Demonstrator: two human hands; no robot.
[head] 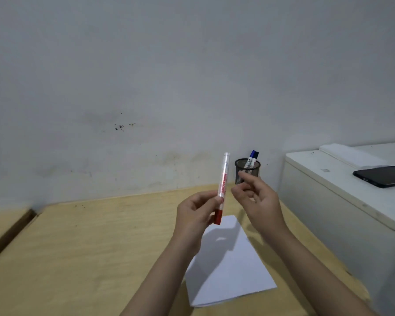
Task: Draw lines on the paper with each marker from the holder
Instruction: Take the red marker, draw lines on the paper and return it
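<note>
My left hand (195, 213) grips a white marker with a red cap (222, 185), held nearly upright above the desk, cap end down. Just to its right is my right hand (257, 199), fingers loosely curled and apart, holding nothing and not touching the marker. Behind it stands a black mesh holder (249, 165) against the wall, with blue-capped markers (253, 157) sticking out. A white sheet of paper (226, 265) lies on the wooden desk below both hands, with no lines visible on it; my arms hide part of it.
A white appliance (328, 201) stands at the right with a black phone (383, 176) lying on top. The wooden desk (89, 247) spreads to the left, with a gap along its left edge. The wall rises right behind the holder.
</note>
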